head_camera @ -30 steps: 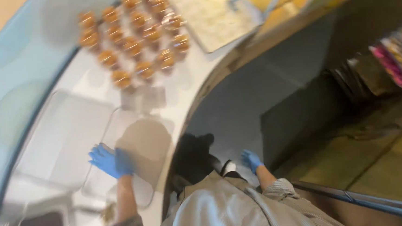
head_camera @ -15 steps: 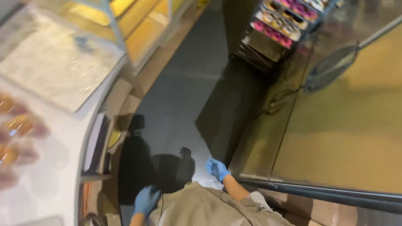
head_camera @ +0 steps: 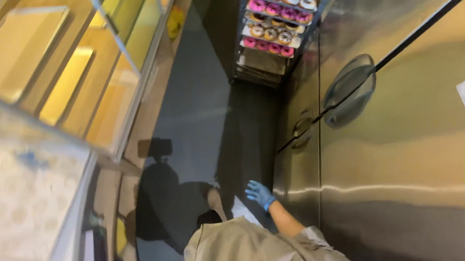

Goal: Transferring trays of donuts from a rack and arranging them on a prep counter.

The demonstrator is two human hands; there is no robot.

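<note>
A blue-gloved hand hangs free beside the shiny metal wall

The right hand (head_camera: 259, 193) has its fingers spread apart and holds nothing; the left hand is out of sight. Just beside it is the steel wall (head_camera: 406, 152). Far ahead along the grey floor (head_camera: 199, 111) stands a rack of frosted donuts (head_camera: 274, 23), untouched. Nothing is being carried.

- Right hand (head_camera: 259, 193): in a blue glove, fingers spread and loose, holding nothing, forearm bare; it hangs over the dark floor (head_camera: 199, 122), just beside the lower edge of the steel cabinet (head_camera: 406, 163).
- Steel cabinet: tall, shiny doors; hand near, contact cannot be told.
</note>
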